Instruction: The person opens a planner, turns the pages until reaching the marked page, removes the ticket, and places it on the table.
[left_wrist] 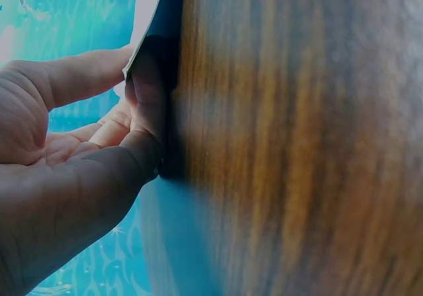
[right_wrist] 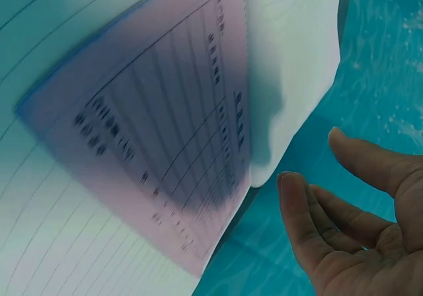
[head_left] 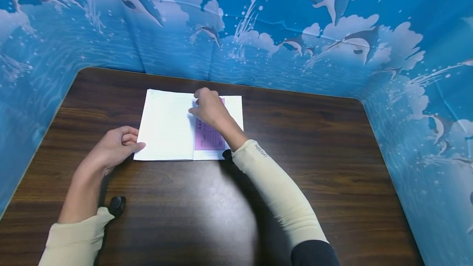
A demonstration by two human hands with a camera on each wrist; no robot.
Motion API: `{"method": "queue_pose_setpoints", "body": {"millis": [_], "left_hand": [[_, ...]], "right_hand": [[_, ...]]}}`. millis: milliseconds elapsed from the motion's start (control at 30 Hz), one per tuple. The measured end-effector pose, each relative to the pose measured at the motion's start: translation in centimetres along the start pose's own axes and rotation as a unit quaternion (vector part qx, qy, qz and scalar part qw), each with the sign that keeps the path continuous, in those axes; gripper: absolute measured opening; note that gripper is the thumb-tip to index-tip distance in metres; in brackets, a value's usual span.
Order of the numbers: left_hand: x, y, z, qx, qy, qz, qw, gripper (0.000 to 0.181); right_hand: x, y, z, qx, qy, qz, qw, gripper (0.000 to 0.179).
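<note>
An open notebook (head_left: pixel 166 128) with ruled white pages lies on the dark wooden table. On its right page, along the fold, is a pink-purple printed slip (head_left: pixel 208 138) with a ruled form; the right wrist view shows its print close up. My left hand (head_left: pixel 116 145) pinches the notebook's left edge, thumb above and fingers beneath, and that edge is lifted a little in the left wrist view. Over the top of the slip hovers my right hand (head_left: pixel 211 108), covering part of it. Its thumb and fingers stand apart with nothing between them, near the page's top edge.
The wood-grain table (head_left: pixel 314 155) stretches right and toward me. A blue dolphin-print curtain (head_left: pixel 258 44) hangs close behind the far edge and along both sides. Dark wrist devices (head_left: pixel 117 206) show at the cream sleeves (head_left: pixel 277 188).
</note>
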State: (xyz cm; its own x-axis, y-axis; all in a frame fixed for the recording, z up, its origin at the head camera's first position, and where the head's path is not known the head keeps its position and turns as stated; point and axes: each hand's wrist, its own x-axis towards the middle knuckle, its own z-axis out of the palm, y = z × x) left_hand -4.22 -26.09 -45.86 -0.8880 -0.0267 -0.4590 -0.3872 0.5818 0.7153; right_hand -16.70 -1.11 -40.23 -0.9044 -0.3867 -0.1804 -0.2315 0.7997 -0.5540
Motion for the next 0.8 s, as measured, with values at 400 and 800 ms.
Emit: {"method": "queue_pose_setpoints", "body": {"millis": [400,800], "left_hand": [[-0.1,-0.2,0.0,-0.007,-0.004,-0.003,1.0,0.059],[0.0,-0.3,0.0,-0.012,-0.005,-0.007,0.9999,0.06]], "right_hand": [[0.1,2.7,-1.7,-0.002,0.007,0.043,0.999,0.05],[0.5,5.1,-2.6,-0.009,0.008,0.118,0.9929,0.021]]}}
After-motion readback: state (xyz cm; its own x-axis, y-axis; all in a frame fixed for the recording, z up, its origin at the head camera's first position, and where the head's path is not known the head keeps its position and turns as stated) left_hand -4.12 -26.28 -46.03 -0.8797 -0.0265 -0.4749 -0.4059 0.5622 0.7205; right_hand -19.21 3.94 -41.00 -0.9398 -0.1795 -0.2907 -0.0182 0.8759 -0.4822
